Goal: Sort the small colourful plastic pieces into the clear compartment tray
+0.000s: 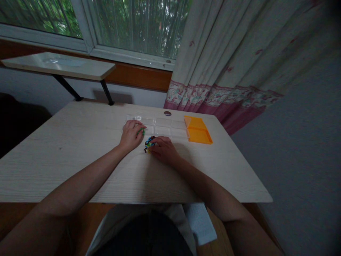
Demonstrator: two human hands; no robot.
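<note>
A small pile of multicoloured plastic pieces (149,141), with blue, brown, yellow and green among them, lies on the table in front of the clear tray (163,131). My right hand (165,150) reaches into the pile from the right, its bent fingers on the pieces; the fingertips are partly hidden. Bright green pieces (141,131) show at the fingers of my left hand (131,136), which are curled round them. That hand rests over the tray's left front part and covers some of its compartments.
Joined to the tray's right end is an orange open case (199,129). Behind the tray lies a small dark round spot (167,113). A raised shelf (61,65) on black legs stands at the back left. A curtain (213,71) hangs behind the wooden table (87,149).
</note>
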